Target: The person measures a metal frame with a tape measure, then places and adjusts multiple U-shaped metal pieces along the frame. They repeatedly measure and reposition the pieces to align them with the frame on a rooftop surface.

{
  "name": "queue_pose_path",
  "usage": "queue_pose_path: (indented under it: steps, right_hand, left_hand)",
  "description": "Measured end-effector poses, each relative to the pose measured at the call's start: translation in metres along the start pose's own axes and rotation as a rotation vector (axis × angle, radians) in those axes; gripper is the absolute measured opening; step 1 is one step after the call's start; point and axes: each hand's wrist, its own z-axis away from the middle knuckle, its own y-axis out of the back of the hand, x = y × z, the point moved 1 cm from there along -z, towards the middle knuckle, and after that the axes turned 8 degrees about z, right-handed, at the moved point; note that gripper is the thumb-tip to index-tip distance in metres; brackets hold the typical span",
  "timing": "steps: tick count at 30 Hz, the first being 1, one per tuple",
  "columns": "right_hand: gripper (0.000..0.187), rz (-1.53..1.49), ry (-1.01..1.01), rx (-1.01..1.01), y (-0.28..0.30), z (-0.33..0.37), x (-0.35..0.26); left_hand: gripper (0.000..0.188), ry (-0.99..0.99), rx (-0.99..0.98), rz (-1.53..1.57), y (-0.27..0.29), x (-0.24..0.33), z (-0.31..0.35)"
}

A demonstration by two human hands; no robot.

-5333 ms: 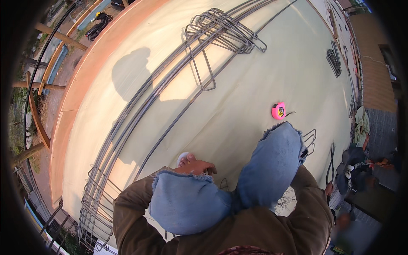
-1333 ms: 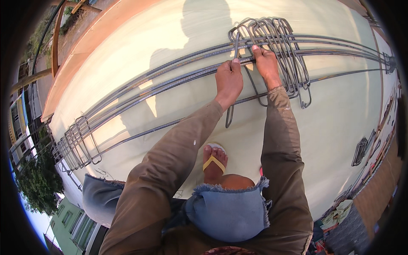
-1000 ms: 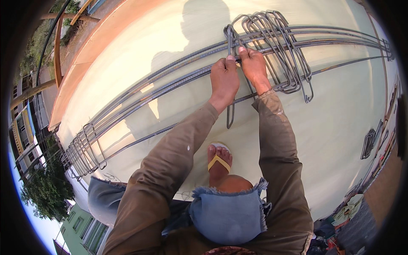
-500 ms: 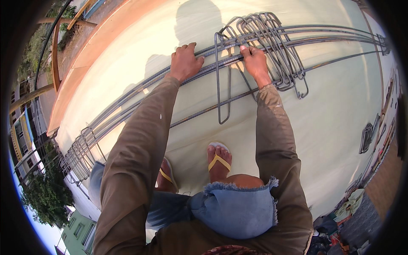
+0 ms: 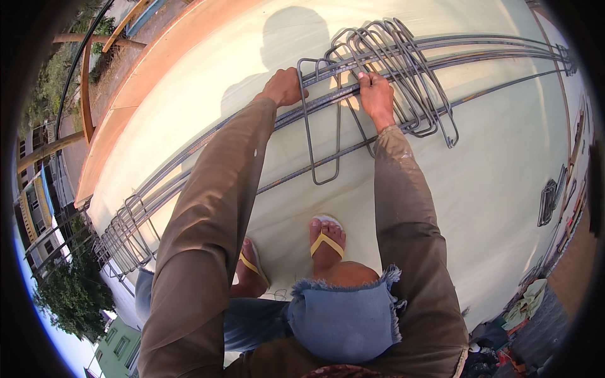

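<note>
Long steel rebars (image 5: 441,62) run across the pale surface in front of me, threaded through several bent wire stirrups (image 5: 413,82). At the left end of this bunch, a single rectangular stirrup (image 5: 309,135) stands apart, hanging around the bars. My left hand (image 5: 283,87) is closed at its upper left corner, the fingertips partly hidden behind the wire. My right hand (image 5: 377,97) grips the middle bars just left of the bunched stirrups, thumb on top. A lower rebar (image 5: 283,181) lies nearer my feet.
More stirrups (image 5: 129,230) sit around the bars' far left end. Loose bent steel pieces (image 5: 550,198) lie at the right. An orange-brown edge (image 5: 120,116) borders the surface at the left, with a wooden frame (image 5: 85,94) beyond. My sandalled foot (image 5: 327,242) is close to the lower bar.
My left hand has moved right and curled its fingers at the stirrup. That stirrup's top has shifted left and now leans. My right hand stays almost in place; the bunched stirrups have tilted slightly.
</note>
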Motion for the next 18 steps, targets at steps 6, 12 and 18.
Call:
queue_pose_path:
  steps: [6,12,18]
  right_hand:
    - [0.038,0.011,-0.014,0.089,-0.003,0.004,-0.001]
    - [0.036,0.084,0.004,0.051,0.005,0.010,-0.007]
    - [0.037,0.020,0.003,0.060,0.004,0.017,-0.010]
  left_hand:
    - [0.045,-0.036,0.030,-0.001,0.006,0.003,0.012]
    - [0.041,-0.086,0.034,-0.011,0.005,0.003,0.013]
    - [0.037,-0.107,0.057,-0.046,0.008,0.008,0.014]
